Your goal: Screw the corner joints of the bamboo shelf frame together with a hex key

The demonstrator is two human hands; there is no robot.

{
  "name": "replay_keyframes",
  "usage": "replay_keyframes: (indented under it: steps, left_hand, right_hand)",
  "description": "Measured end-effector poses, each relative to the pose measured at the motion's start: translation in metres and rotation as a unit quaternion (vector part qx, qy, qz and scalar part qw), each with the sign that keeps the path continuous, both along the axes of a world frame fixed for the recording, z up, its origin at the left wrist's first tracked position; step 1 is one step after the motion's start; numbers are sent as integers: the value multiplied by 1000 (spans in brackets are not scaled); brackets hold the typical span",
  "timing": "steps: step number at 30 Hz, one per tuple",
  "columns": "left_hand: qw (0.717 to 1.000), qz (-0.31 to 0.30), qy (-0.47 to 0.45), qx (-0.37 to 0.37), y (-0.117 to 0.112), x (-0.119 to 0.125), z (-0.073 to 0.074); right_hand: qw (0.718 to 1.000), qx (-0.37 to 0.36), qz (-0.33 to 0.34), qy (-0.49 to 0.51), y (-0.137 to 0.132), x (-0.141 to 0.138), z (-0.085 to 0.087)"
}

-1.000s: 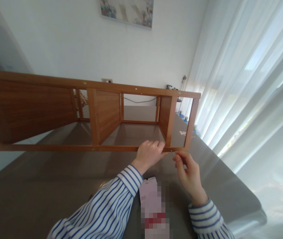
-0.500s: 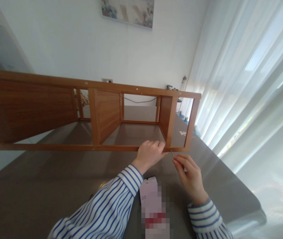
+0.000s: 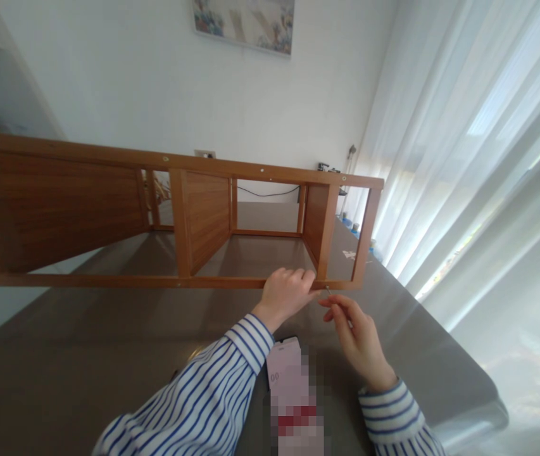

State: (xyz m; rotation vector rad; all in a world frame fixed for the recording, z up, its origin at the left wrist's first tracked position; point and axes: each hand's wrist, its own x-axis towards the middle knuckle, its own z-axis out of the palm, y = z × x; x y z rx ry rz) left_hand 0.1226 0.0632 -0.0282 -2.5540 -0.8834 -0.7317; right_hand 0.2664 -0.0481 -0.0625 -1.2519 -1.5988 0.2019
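Wooden shelf frame [image 3: 188, 221] – compartments bare, left hand [image 3: 285, 292] clamped on its rail, right hand [image 3: 356, 332] pinching thin metal tool [image 3: 328, 291]

Brown wooden shelf frame [image 3: 179, 221] on its side, thin metal key [image 3: 329, 292] at lower rail

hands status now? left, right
Left hand: closed over the brown wooden shelf frame's lower rail.
Right hand: pinching a thin metal tool at the frame.

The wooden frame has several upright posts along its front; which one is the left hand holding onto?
The left hand grips the lower rail at the second post from the right, the one backed by a board; the end post stands free.
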Motion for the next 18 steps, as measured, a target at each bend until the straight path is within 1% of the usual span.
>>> replay_keyframes:
  steps: [2, 4, 9, 11, 13, 16, 18]
  left_hand:
    - [1000, -1, -5, 1, 0, 0, 0]
    - [1000, -3, -8, 4, 1, 0, -1]
    - [1000, -4, -6, 7, 1, 0, -2]
    - [1000, -3, -5, 8, 1, 0, -2]
    - [1000, -1, -2, 9, 1, 0, -1]
    - [1000, 2, 2, 10, 1, 0, -1]
    - [1000, 2, 3, 10, 1, 0, -2]
  right_hand:
    - [999, -17, 36, 23, -1, 0, 1]
    - [997, -29, 58, 40, -1, 0, 0]
    - [995, -35, 67, 64, 0, 2, -5]
    - [995, -35, 52, 72, 0, 2, -6]
    - [997, -39, 25, 69, 0, 3, -5]
    - [998, -38, -34, 31, 1, 4, -3]
    - [998, -17, -63, -1, 2, 5, 0]
